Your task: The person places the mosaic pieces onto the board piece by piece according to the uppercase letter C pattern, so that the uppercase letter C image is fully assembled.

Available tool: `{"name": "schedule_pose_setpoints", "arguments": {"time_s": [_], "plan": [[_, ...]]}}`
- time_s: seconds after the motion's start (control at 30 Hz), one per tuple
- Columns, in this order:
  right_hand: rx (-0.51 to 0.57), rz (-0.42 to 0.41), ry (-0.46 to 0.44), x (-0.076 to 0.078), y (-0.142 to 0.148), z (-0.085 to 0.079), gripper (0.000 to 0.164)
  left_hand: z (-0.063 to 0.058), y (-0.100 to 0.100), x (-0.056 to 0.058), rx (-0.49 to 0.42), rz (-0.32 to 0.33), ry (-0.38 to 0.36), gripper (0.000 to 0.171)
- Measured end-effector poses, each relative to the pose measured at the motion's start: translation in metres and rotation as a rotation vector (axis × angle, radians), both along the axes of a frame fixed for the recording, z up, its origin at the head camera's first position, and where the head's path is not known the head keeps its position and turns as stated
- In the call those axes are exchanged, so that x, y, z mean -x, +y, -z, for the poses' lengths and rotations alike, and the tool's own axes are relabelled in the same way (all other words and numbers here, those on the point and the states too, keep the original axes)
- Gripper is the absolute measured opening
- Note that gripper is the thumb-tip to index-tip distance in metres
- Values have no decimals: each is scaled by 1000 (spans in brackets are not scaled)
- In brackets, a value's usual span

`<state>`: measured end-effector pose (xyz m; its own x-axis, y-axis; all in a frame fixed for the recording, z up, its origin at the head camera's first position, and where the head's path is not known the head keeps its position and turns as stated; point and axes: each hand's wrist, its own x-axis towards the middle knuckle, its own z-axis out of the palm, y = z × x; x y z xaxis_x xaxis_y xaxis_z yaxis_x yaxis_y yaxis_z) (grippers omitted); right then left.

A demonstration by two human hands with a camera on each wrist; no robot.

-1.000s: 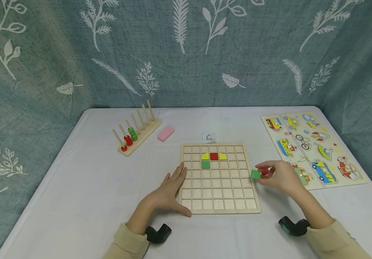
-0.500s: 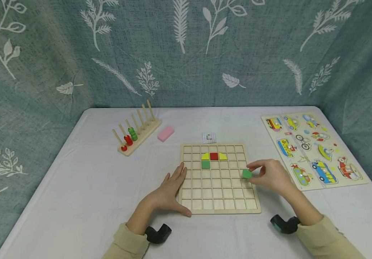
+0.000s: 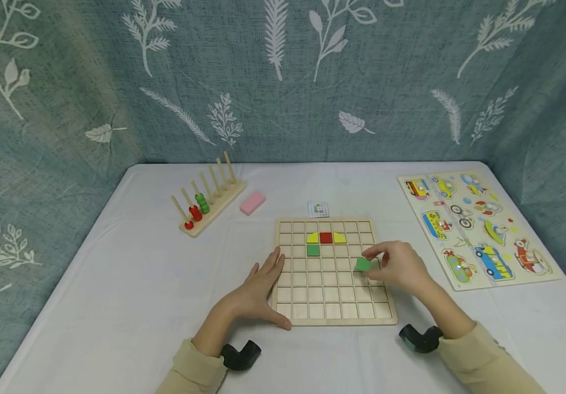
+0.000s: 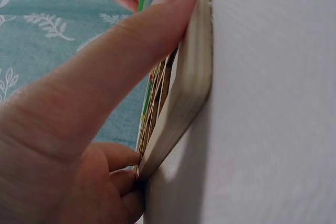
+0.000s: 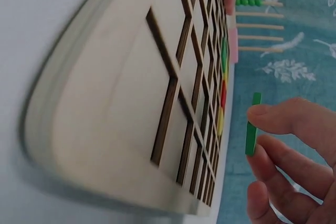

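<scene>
The right hand [image 3: 397,264] pinches a green tile [image 3: 363,265] between thumb and fingers, over the right part of the grid board [image 3: 334,322]. The left hand [image 3: 258,290] lies spread, touching the board's left side and near edge. To place the tile well, I think it should be lowered flat, its sides parallel to the grid lines, and released only when it sits fully inside; the left hand should steady the board. Four tiles [image 3: 326,238] lie in the upper rows. The small card [image 3: 318,209] beyond seems patterned, but I cannot read it surely. The worktop [image 3: 115,306] is white; behind it hangs a blue-green, leaf-printed curtain [image 3: 283,120].
</scene>
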<state>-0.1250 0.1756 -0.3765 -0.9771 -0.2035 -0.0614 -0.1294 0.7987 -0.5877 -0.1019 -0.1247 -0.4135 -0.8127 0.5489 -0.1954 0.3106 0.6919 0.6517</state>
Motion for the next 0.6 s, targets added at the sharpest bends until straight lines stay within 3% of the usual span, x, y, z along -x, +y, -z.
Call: {"name": "schedule_pose_setpoints", "arguments": {"time_s": [0.6], "plan": [[11,-49,5,5,-25,1,26,-2,0,0,-1,-1,-10,129]]}}
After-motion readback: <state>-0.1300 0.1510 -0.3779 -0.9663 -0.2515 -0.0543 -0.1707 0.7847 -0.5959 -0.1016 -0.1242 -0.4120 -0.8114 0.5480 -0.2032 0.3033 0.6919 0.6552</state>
